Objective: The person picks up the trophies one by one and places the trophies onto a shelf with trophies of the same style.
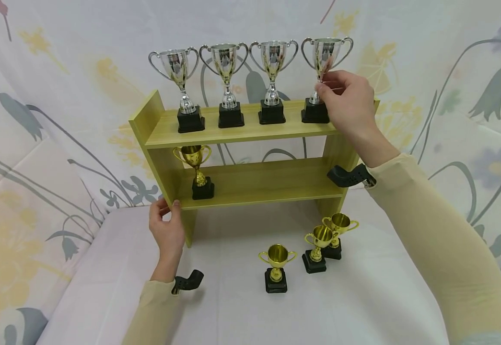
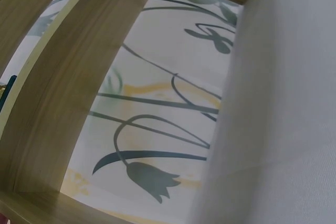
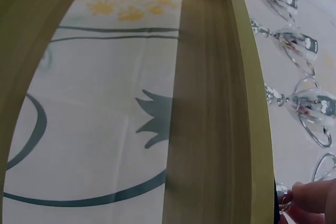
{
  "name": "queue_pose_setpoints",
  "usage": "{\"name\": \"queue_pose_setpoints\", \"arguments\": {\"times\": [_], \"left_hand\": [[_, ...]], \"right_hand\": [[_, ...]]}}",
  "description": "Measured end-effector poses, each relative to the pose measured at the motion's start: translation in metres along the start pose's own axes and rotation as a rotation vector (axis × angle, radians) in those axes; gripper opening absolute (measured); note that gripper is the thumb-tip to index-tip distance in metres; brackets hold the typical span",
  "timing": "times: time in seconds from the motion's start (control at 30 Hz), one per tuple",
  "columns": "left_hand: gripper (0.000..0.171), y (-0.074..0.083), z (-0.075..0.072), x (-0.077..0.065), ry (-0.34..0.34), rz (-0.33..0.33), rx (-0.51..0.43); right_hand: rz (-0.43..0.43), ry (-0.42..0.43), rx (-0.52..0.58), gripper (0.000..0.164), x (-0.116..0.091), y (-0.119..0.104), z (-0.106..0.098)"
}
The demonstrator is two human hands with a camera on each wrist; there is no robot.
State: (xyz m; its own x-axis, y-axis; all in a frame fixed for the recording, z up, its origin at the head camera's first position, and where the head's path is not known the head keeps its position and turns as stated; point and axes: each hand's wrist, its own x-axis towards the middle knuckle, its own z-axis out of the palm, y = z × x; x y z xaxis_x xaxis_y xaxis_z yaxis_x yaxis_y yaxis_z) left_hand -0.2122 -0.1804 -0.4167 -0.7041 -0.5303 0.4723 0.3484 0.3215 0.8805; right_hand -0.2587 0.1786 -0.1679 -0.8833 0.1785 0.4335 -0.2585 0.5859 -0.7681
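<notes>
Right hand (image 1: 349, 98) pinches shiny silver, black-based, two-handled metallic trophy (image 1: 321, 60) at stem, upright atop yellowish wooden shelf (image 1: 267, 184), right end; left hand (image 1: 168, 231) grips shelf side. I judge trophy light, rigid, slippery: stem best.

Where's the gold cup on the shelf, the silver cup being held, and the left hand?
Gold cup (image 1: 199, 177): head view, on its stem.
Silver cup (image 1: 325, 51): head view, on its bowl.
Left hand (image 1: 169, 232): head view, below the thumb.

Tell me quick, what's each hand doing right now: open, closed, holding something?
Left hand: closed, holding the shelf at its left side.
Right hand: closed, pinching the rightmost silver trophy by its stem.
</notes>
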Motion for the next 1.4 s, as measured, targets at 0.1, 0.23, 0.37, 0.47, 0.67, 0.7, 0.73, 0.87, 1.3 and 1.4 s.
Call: {"name": "queue_pose_setpoints", "arguments": {"times": [0.1,0.23,0.37,0.47,0.67,0.7,0.73,0.87,1.3,1.4], "left_hand": [[0.026,-0.0007,-0.0001,0.0006,-0.002,0.003,-0.004],[0.027,-0.0009,0.0,0.0003,-0.002,-0.003,0.002],[0.027,0.0003,-0.0001,-0.0005,0.0,-0.012,0.006],[0.027,0.0011,-0.0008,-0.0007,0.0,-0.014,-0.001],[0.024,0.0009,-0.0024,-0.0014,-0.006,-0.011,-0.007],[0.024,0.0009,-0.0025,-0.0013,-0.007,-0.011,-0.007],[0.024,0.0009,-0.0025,-0.0011,-0.009,-0.01,-0.01],[0.024,0.0011,-0.0022,-0.0001,-0.012,-0.012,-0.014],[0.026,0.0005,-0.0015,-0.0008,-0.011,-0.016,0.003],[0.024,0.0018,-0.0007,-0.0004,-0.008,-0.02,0.004]], "right_hand": [[0.004,0.006,0.012,0.037,0.0011,0.0009,0.001],[0.011,0.018,0.029,0.037,0.0021,0.0021,0.0024],[0.013,0.028,0.031,0.038,0.0023,0.0026,0.0037],[0.013,0.029,0.031,0.038,0.0021,0.0032,0.0044],[0.007,0.029,0.028,0.038,0.0019,0.0047,0.006],[0.007,0.032,0.03,0.038,0.0021,0.0047,0.0062],[0.006,0.033,0.034,0.038,0.0023,0.0049,0.0063],[-0.003,0.042,0.033,0.038,0.0035,0.0052,0.006],[-0.013,0.049,0.009,0.036,0.0002,0.004,0.0031],[-0.012,0.051,-0.003,0.035,-0.0015,0.0034,0.0019]]}}
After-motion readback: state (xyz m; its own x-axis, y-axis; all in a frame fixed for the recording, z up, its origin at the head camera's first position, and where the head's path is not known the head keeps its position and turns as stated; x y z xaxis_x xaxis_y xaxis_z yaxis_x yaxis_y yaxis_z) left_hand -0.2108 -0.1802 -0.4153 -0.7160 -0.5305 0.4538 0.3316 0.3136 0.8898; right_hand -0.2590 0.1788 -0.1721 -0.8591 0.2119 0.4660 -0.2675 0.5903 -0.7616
